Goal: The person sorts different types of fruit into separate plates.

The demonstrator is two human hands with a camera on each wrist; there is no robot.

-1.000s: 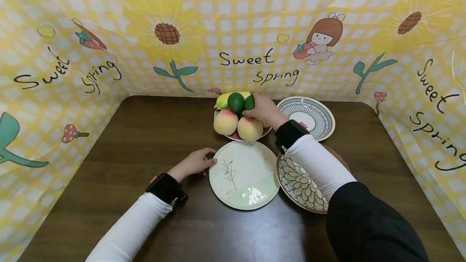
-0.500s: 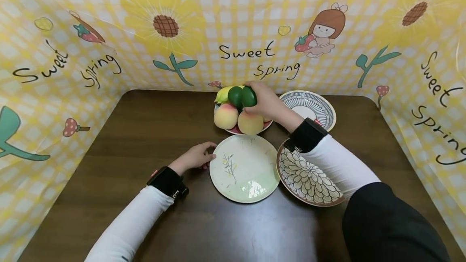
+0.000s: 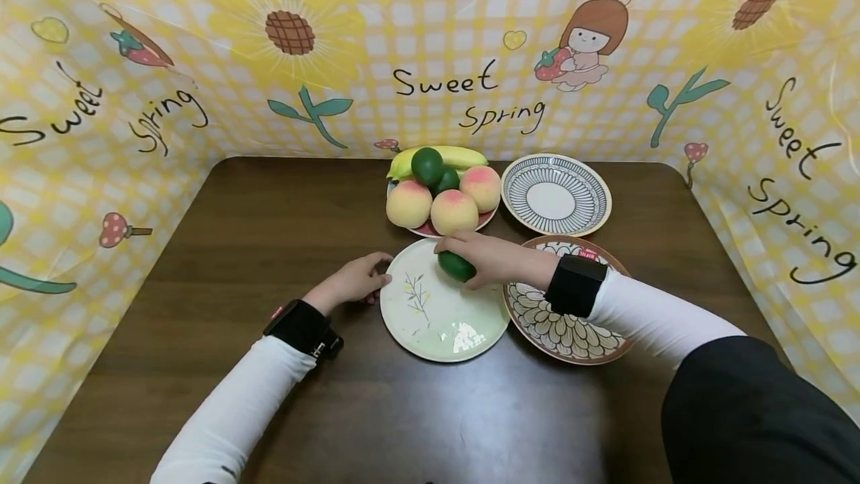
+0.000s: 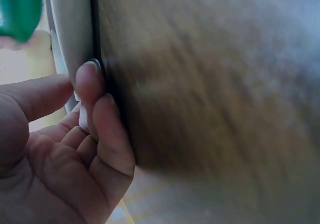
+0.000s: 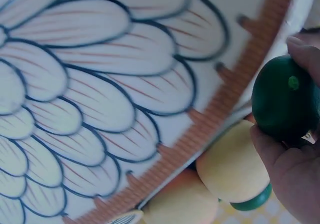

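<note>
In the head view my right hand [image 3: 496, 257] holds a dark green lime [image 3: 457, 267] over the upper right part of the pale green plate [image 3: 449, 327]. Thumb and fingers grip the lime's sides in the right wrist view, where a small light green spot shows on its skin. At the plate's left rim is my left hand [image 3: 348, 281]. The left wrist view shows its thumb [image 4: 47, 95] on one side of the rim and bent fingertips on the other, pinching the edge.
Behind the plate, a fruit dish [image 3: 426, 229] bears peaches [image 3: 408, 205], limes [image 3: 427, 166] and a banana [image 3: 463, 156]. A blue-lined plate [image 3: 551, 204] lies at the back right. My right forearm passes over a brown-rimmed petal-patterned plate [image 3: 564, 331]. Patterned cloth [image 3: 430, 36] walls the table.
My right hand has taken a lime out of the fruit dish and brought it toward me, over the pale green plate. The left hand has stayed at the plate's rim.
</note>
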